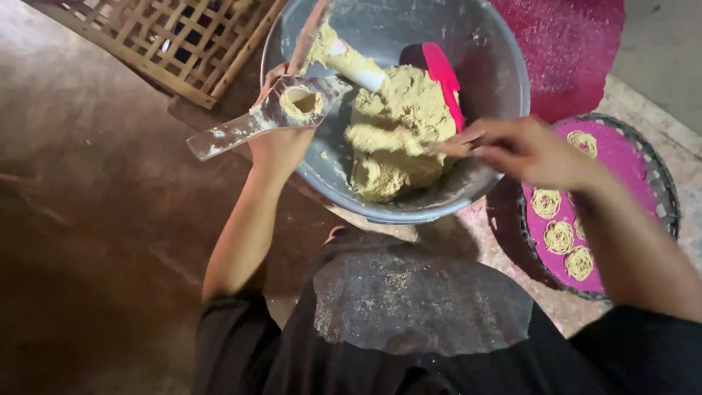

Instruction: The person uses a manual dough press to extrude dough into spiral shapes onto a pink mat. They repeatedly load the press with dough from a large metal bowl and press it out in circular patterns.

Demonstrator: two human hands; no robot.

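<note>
Between the two hands a big grey metal bowl (497,88) is sitting on the floor, holding a mound of yellowish dough (398,139). The left hand (281,143) is gripping a dough-smeared metal press (274,113) at the bowl's near-left rim, its round opening facing up and its flat handle sticking out away from the bowl. The right hand (523,150) is reaching in from the other side, fingers pinched close together at the edge of the dough; whether it is already holding a piece, I cannot tell, since the fingers are blurred. Beyond the right hand's fingertips a red spatula (446,77) is leaning in the bowl against the dough, and a white plunger-like piece (358,69) is lying on the mound just past the press.

Judging from this, the press is being filled, and that goes best by taking a modest lump, keeping the opening level and directly over the bowl so crumbs are falling back in, and packing without air gaps.

Beside the right forearm a round woven tray (662,186) lined in magenta is carrying several coiled noodle nests (559,238). Past the left hand a bamboo lattice (183,36) is lying on the floor.
</note>
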